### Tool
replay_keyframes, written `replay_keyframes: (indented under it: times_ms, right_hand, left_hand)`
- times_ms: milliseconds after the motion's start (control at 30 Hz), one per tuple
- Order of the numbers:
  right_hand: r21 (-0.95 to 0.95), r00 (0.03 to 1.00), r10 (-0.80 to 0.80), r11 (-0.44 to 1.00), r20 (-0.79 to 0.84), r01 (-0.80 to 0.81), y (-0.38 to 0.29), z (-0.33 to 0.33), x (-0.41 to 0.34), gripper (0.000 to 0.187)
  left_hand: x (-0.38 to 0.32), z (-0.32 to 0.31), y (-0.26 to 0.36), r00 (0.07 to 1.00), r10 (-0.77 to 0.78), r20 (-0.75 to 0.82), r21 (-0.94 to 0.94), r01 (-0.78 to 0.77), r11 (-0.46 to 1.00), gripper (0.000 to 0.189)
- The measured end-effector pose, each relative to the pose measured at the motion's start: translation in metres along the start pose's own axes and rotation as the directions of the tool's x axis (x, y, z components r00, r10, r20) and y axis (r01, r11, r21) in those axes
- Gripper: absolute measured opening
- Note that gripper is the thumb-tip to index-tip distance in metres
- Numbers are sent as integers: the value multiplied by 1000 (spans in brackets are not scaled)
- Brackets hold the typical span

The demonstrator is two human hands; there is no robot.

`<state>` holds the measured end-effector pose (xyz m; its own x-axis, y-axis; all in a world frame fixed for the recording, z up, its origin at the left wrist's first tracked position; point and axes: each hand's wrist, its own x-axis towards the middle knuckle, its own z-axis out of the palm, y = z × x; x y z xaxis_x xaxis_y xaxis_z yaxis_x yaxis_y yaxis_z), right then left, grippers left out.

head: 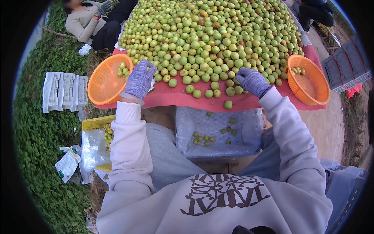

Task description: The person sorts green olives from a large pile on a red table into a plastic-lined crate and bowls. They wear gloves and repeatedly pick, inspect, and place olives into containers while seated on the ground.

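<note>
A big heap of green jujubes [204,45], some with brown patches, covers the red cloth [163,98] of the table before me. My left hand [140,78], in a purple-grey knit glove, is bent at the heap's near left edge, beside the rim of an orange plastic basket [102,84] with a few jujubes in it. Over the near right part of the heap is my right hand [253,82], gloved alike, with its fingers curled in. Whether either hand holds a fruit is hidden by the fingers. Several loose jujubes [209,93] lie between my hands.
Another orange basket [311,87] stands at the right with a few fruits. Below the table edge, a plastic-lined crate [219,146] holds several jujubes. A yellow crate [99,124] of fruit is at my left. A seated person [87,26] is at the far left; stacked grey crates [346,64] stand right.
</note>
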<state>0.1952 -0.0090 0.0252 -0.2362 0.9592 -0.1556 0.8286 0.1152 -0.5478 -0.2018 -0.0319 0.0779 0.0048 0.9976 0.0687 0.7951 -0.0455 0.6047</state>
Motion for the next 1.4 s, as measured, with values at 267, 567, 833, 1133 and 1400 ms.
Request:
replay_keyframes:
  times_ms: [267,567,833,1133,1400]
  right_hand:
    - [497,891,267,754,366,-430,18,-18,-46,18]
    - [867,855,188,28,484,-497,10,35,-77,21]
    - [41,986,-7,999,-167,14,-4,53,-42,29]
    - [-27,957,5,1000,291,3,-32,31,-11,36]
    - [-280,978,40,955,-206,-98,-10,6,30,35]
  left_hand:
    - [-189,-100,-289,853,-479,-208,335,522,785,28]
    - [-125,-94,-220,891,-431,-140,-417,342,842,37]
    - [-20,79,6,984,33,176,156,-61,986,64]
    - [-28,160,56,920,143,365,207,-230,951,72]
    - [16,151,23,990,103,-95,133,-90,987,59]
